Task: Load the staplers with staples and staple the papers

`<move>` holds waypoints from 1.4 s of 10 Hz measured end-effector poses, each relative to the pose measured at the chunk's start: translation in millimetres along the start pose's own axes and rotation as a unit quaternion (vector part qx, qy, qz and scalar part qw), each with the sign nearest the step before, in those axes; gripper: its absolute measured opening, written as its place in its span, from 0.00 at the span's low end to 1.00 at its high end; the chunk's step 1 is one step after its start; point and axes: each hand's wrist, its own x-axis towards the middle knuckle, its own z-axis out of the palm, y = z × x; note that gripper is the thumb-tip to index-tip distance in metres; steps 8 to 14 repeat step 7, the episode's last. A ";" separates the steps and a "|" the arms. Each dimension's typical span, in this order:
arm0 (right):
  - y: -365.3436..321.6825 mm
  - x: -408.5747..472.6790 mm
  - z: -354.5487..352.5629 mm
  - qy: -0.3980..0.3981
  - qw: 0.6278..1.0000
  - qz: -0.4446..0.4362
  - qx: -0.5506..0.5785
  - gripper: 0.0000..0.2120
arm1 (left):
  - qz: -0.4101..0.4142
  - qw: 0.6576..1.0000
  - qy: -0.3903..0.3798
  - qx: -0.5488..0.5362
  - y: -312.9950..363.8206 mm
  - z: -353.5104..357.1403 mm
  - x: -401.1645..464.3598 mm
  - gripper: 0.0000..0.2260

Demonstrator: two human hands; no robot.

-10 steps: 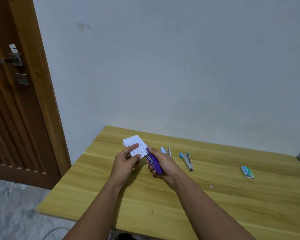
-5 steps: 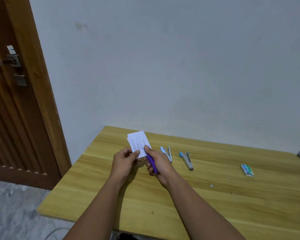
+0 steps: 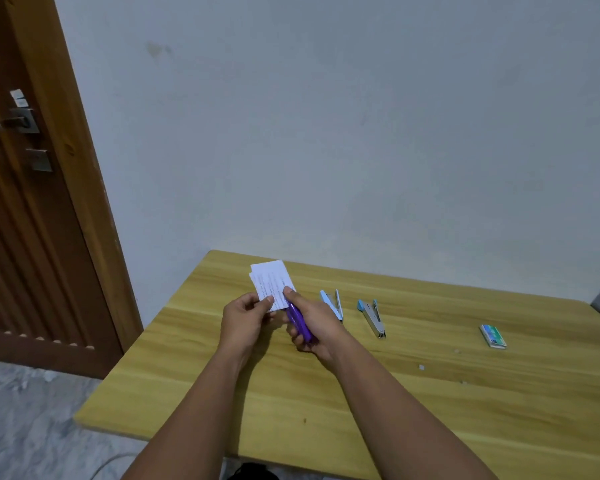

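Purple stapler [image 3: 300,322] — we see it gripped in the right hand [image 3: 314,325], nose at the papers [image 3: 271,284] | left hand [image 3: 245,318] pinches those papers above the wooden table [image 3: 430,410] | two blue staplers [image 3: 332,304] [image 3: 372,317] and staple box [image 3: 493,336] lie right.

On the table [image 3: 361,427], 2 staplers [image 3: 333,304] [image 3: 373,317] lie right of the hands [image 3: 281,320], staple box [image 3: 493,336] farthest right.

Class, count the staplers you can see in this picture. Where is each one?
3. A purple stapler in the right hand, a light blue stapler just right of that hand, and a blue-and-metal stapler further right.
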 end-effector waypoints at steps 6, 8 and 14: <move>-18.2 -5.6 -183.7 0.304 0.800 0.023 -0.518 0.21 | 0.165 0.727 0.055 0.665 -14.3 20.6 10.7 0.17; -28.9 -0.9 -183.7 0.332 0.789 0.008 -0.518 0.33 | 0.214 0.790 0.084 0.568 -4.4 20.3 -0.9 0.23; -28.9 -0.9 -183.7 0.332 0.789 0.008 -0.518 0.33 | 0.214 0.790 0.084 0.568 -4.4 20.3 -0.9 0.23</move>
